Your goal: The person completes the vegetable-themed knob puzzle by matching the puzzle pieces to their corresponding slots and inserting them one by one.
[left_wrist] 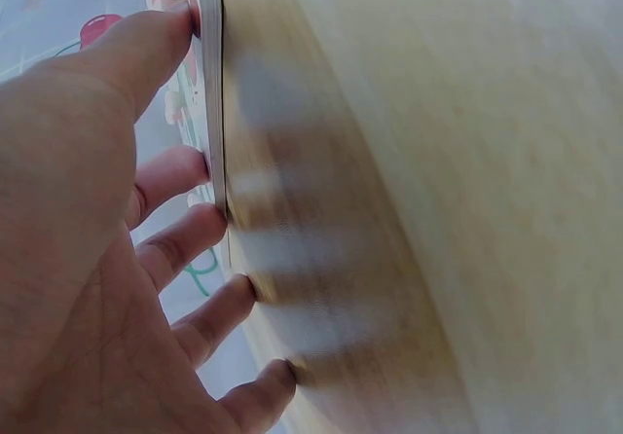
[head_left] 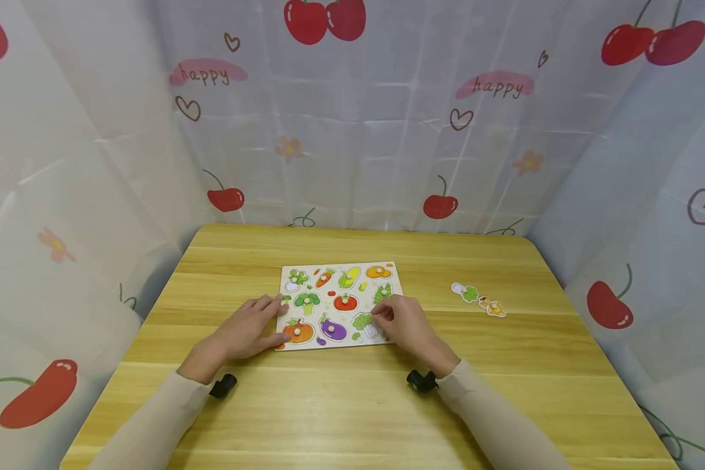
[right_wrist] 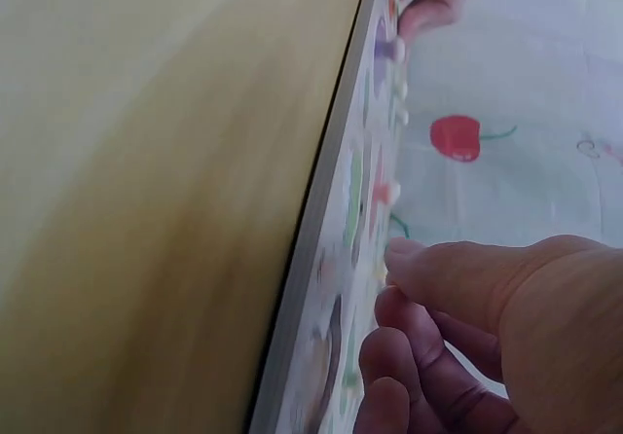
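A white vegetable puzzle board [head_left: 324, 291] with knobbed pieces lies on the table. My left hand [head_left: 243, 329] rests at its left edge, thumb near the orange pumpkin piece [head_left: 290, 331], fingers spread; in the left wrist view the left hand [left_wrist: 78, 220] touches the board's edge. My right hand [head_left: 409, 324] is over the lower right part, beside a leafy vegetable picture [head_left: 362, 321]. In the right wrist view, the right hand [right_wrist: 487, 327] has curled fingers and thumb close to the index fingertip. Whether anything lies between them is hidden.
Right of the board lie a white-and-green vegetable piece [head_left: 465, 292] and a yellow-brown piece [head_left: 494, 307]. The wooden table [head_left: 329, 405] stands against a cherry-printed curtain [head_left: 352, 130]. Black wrist cameras sit beneath both wrists.
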Tool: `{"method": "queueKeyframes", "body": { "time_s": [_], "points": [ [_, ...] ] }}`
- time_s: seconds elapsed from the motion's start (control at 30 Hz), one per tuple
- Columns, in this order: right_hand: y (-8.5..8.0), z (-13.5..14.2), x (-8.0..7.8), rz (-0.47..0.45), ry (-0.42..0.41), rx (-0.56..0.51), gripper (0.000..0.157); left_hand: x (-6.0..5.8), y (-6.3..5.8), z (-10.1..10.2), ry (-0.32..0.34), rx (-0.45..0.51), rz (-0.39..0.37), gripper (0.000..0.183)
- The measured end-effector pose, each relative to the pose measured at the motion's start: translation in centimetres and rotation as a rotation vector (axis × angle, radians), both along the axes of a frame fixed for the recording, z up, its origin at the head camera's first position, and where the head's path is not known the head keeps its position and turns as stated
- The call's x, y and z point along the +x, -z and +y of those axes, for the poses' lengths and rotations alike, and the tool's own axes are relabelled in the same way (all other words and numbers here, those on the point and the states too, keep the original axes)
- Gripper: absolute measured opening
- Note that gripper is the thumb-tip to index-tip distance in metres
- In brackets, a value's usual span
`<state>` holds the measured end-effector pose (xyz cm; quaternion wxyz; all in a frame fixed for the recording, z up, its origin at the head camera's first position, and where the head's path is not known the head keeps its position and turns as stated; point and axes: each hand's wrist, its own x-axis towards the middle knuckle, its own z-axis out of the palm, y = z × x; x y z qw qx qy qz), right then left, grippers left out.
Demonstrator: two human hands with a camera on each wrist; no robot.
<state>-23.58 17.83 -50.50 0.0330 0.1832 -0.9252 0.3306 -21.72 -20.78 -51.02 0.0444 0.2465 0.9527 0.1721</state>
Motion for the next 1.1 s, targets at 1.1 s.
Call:
{"method": "queueKeyframes", "body": {
  "time_s": [1.1],
  "points": [
    [0.2, 17.3, -3.9, 0.034, 0.283, 0.079, 0.047, 0.0, 0.0, -0.1, -0.006, 0.026, 0.007, 0.09]
  ]
}}
